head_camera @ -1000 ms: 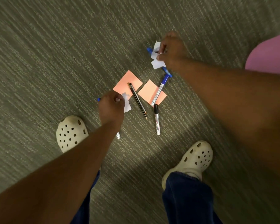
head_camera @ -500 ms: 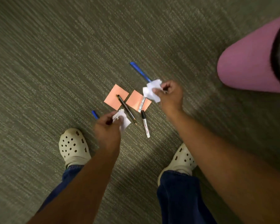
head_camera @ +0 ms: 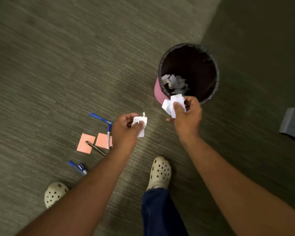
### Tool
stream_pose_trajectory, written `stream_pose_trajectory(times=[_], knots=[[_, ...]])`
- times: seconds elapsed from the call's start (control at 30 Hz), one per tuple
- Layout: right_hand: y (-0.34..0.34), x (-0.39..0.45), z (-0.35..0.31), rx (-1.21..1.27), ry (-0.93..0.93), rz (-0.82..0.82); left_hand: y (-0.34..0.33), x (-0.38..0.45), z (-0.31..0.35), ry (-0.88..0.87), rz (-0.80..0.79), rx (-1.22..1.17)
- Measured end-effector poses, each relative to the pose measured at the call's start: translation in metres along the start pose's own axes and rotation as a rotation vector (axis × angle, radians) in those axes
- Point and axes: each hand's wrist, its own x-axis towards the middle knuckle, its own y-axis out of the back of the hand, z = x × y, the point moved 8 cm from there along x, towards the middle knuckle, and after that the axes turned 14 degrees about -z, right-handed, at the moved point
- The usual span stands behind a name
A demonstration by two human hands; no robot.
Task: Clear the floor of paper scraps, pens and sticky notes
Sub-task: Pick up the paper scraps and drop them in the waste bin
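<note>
head view, one lot, floor clearance: right hand point(head_camera: 186, 114) with thumb and fingers pinched on a white paper scrap point(head_camera: 169, 105), held at the near rim of the bin point(head_camera: 215, 77), which is dark inside and pink outside, with crumpled paper point(head_camera: 175, 83) already lying in it. left hand point(head_camera: 124, 128) with fingers curled round a second, more crumpled scrap point(head_camera: 140, 124), held above the carpet point(head_camera: 58, 65) between the pens and the bin, apart from both. on the floor: two orange sticky notes point(head_camera: 85, 143), side by side; a dark pen point(head_camera: 95, 148) lying across the left note; a blue-capped pen point(head_camera: 108, 136) across the right one; a blue pen point(head_camera: 100, 117) just beyond; two more blue pens point(head_camera: 77, 166) near the left shoe point(head_camera: 54, 194). handling, judged: scraps very light, soft, crush without harm, any pinch serves, likely to drift if let go high. notes thin and flat on pile; lift by an edge or corner. pens stiff, smooth, apt to roll; take at mid-barrel. grey object point(head_camera: 294, 123) at right edge, too blurred to name.
</note>
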Motion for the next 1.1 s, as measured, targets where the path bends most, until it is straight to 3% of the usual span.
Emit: stream_pose_trajectory(times=[0.2,0.43,0.57,0.67,0.93,1.1], knots=[[0.062,0.052,-0.031,-0.088,-0.086,0.213,-0.112,0.034,0.09,-0.094,-0.128,0.179],[0.089,0.068,-0.006,-0.17,-0.152,0.024,-0.155,0.072,0.113,-0.034,-0.254,0.145],[0.105,0.028,0.018,-0.219,-0.083,0.05,-0.117,0.062,0.097,-0.166,-0.117,0.419],[0.097,-0.009,0.042,-0.259,-0.103,0.014,-0.067,0.042,0.057,-0.177,0.02,0.42],[-0.01,-0.077,0.158,-0.293,-0.381,-0.312,0.081,-0.003,-0.101,0.154,0.187,0.431],[-0.104,-0.093,0.245,-0.563,-0.482,-0.609,0.164,-0.023,-0.193,0.339,0.22,0.328]])
